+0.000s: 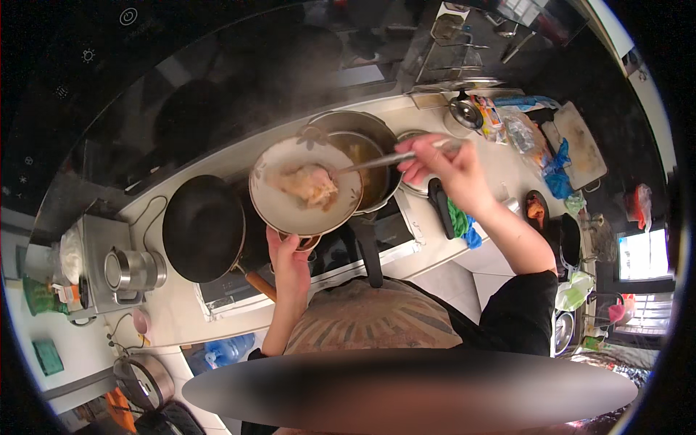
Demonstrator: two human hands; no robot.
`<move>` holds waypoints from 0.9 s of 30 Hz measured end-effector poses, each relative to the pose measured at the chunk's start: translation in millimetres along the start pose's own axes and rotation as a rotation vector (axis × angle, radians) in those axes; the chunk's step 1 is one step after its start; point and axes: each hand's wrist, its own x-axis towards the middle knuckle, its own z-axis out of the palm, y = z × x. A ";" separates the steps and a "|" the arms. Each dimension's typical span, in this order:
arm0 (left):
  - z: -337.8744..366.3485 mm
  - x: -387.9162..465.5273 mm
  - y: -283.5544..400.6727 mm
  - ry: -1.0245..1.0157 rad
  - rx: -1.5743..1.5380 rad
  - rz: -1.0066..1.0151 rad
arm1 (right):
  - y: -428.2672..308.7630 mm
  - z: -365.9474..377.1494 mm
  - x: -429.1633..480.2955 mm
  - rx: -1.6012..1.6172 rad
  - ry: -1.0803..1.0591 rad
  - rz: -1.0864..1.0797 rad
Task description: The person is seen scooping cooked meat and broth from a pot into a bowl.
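My left hand grips a white ceramic bowl with a brown rim by its near side handle. A piece of pale cooked meat lies in the bowl. In my right hand is a metal utensil, blurred, its far end reaching over the bowl to the meat; its exact kind cannot be told. Behind and to the right of the bowl stands a metal pot on the cooktop, holding brownish broth. The bowl hides part of the pot. The pot's black handle points toward me.
A black wok with a wooden handle stands left of the bowl. Farther left is a glass kettle. A metal lid lies partly hidden behind my right hand. A cutting board and plastic bags are at the right.
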 end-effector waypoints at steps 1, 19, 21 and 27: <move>0.3 -0.1 -0.6 0.000 0.001 -0.001 | 1.1 3.7 -4.5 -0.040 -0.058 -0.032; -41.6 0.7 18.9 0.055 -0.083 0.143 | 11.8 -26.1 -26.3 -0.073 0.332 -0.229; -42.9 1.3 23.2 0.083 -0.125 0.194 | 41.6 -28.7 -19.9 -0.037 0.336 -0.169; -45.0 -3.5 35.8 0.075 -0.090 0.225 | 104.2 -12.9 0.4 -0.566 0.122 -0.352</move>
